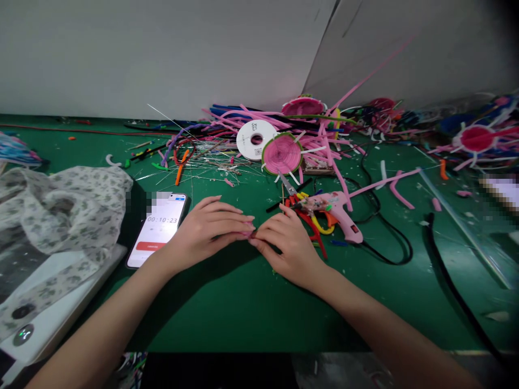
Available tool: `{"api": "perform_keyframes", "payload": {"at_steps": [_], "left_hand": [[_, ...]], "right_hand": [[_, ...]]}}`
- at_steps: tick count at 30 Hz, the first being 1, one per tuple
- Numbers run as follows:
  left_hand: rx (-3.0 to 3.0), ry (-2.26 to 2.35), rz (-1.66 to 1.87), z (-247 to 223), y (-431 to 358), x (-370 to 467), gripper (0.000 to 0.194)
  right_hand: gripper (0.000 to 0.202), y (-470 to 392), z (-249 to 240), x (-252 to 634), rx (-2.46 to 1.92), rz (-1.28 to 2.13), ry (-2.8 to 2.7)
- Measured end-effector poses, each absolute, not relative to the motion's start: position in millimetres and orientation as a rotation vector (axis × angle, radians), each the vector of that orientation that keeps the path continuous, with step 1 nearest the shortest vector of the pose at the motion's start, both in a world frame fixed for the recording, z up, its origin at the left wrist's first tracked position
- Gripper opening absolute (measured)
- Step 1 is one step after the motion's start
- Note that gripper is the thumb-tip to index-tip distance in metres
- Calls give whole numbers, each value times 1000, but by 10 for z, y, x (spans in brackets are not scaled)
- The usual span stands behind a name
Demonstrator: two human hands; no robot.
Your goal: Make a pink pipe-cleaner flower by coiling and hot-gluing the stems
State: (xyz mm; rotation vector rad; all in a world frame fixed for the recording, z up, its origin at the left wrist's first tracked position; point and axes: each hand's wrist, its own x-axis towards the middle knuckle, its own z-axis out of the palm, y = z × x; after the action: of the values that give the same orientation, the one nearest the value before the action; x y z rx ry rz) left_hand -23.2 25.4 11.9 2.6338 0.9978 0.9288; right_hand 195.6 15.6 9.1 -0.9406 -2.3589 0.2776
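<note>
Low over the green table, my two hands meet at the fingertips. My left hand (211, 226) is closed in a pinch on a small pink piece (245, 234), mostly covered by the fingers, so its kind and shape are unclear. From the other side, the thumb and fingers of my right hand (286, 243) pinch at the same piece. Just beyond my right hand lie a pink hot glue gun (343, 219) and a pair of scissors (287, 183) with yellow on the handle. Left of my left hand is a phone (160, 224) showing a timer.
Pink and coloured pipe cleaners (251, 114), thin wires, a white spool (245, 141) and a pink coiled disc with a green rim (281, 154) crowd the back. Patterned cloth (81, 205) covers a white device at left. A black cable (446, 286) and a clear stick (466, 229) lie right.
</note>
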Motion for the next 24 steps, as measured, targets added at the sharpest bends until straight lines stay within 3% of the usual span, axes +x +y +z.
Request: {"api": "perform_keyframes", "payload": {"at_steps": [12, 24], "left_hand": [[2563, 1114, 902, 47, 265, -206, 17], [2479, 1090, 938, 17, 261, -199, 15]], "right_hand": [[18, 218, 94, 2010, -992, 187, -2344], [16, 284, 172, 2139, -894, -135, -2188]]}}
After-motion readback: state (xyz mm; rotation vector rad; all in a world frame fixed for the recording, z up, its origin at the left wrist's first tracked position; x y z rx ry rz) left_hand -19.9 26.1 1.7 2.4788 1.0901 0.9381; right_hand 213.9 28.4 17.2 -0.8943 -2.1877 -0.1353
